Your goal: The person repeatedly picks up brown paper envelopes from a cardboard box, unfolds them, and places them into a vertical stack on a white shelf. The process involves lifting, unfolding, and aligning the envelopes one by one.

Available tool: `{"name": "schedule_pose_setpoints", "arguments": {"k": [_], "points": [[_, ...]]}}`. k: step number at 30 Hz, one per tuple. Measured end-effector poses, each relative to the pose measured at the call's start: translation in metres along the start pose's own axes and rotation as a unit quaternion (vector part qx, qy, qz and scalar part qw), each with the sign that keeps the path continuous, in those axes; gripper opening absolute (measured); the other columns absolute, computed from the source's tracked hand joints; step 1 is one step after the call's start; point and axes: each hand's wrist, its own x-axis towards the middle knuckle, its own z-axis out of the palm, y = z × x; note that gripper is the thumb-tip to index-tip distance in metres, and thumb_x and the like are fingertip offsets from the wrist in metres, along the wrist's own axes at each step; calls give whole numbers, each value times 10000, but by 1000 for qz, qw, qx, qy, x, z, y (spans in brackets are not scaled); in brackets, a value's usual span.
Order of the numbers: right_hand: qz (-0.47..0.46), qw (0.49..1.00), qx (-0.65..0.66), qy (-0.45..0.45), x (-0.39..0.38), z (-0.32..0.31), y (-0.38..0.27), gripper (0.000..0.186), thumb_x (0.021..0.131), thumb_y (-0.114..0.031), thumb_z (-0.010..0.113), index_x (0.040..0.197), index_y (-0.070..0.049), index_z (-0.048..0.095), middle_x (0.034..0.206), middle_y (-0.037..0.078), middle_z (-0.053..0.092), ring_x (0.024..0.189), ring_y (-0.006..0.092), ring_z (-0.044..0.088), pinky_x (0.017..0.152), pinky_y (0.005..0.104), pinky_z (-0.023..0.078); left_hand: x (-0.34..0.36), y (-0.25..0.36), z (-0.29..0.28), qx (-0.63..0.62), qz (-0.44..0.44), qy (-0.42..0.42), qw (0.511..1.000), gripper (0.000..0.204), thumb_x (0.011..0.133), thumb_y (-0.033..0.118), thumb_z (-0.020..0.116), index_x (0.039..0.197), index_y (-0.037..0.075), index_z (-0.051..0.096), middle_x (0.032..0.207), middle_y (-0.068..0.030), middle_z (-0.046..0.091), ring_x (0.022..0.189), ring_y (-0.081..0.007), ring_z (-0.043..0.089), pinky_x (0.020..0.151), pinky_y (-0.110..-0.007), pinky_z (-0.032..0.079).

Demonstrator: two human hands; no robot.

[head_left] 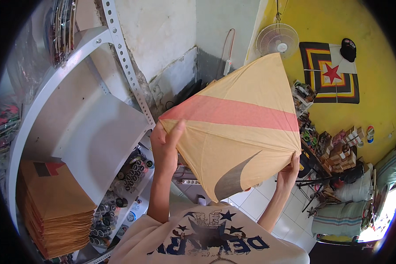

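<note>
A pale yellow kite [226, 143] is stretched out in front of my chest, tilted so its broad face shows. A red band crosses its upper half, and a dark curved shape lies near its lower tip. My left hand [166, 143] pinches the left corner, thumb on the face and fingers behind it. At the right corner, where creases gather, my right hand [289, 172] grips the edge; its fingers are partly hidden behind the kite.
To my left, a white metal shelf [130, 75] holds a stack of brown sheets [59, 220] and several small bottles [134, 176]. A fan [277, 40] hangs near the yellow wall. Boxes [341, 154] and striped sacks [339, 219] stand along the right side.
</note>
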Motion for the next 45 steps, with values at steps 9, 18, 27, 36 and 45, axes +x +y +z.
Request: {"name": "schedule_pose_setpoints", "arguments": {"k": [9,18,27,36,45], "points": [[-4,1000,2,-5,1,-1,1,368,1119,-190,645,1449,-29,616,1340,61,747,1191,121,722,993,300,570,6,-1,-10,-43,-25,-8,999,312,1056,147,744,1308,-24,678,1174,-63,750,1023,-96,693,910,-281,542],[-4,1000,6,14,0,0,2,382,1121,-182,636,1464,-16,605,1336,67,747,1182,122,724,988,298,569,7,1,-1,53,11,-20,998,381,1052,111,728,1392,-38,639,1180,-83,763,994,-96,702,923,-263,545],[-2,1000,14,-7,8,-3,7,359,1117,-177,647,1435,-14,622,1336,69,745,1189,124,720,995,297,564,11,2,-16,-39,-34,-7,999,395,1143,295,616,1401,-3,638,1215,-55,743,1071,-107,705,919,-271,546],[31,999,10,-21,15,13,25,335,1102,-175,673,1403,-31,644,1302,48,757,1148,112,735,948,282,577,2,33,-19,-129,-4,-8,992,431,1160,298,573,1428,-37,616,1304,-96,731,1167,-174,712,986,-347,560],[112,991,32,-61,9,44,70,309,1068,-136,707,1353,-23,667,1275,44,763,1115,133,746,958,306,608,-19,51,-88,43,77,67,994,350,1145,202,600,1342,-76,682,1208,-86,741,1131,-146,687,989,-311,534]]}}
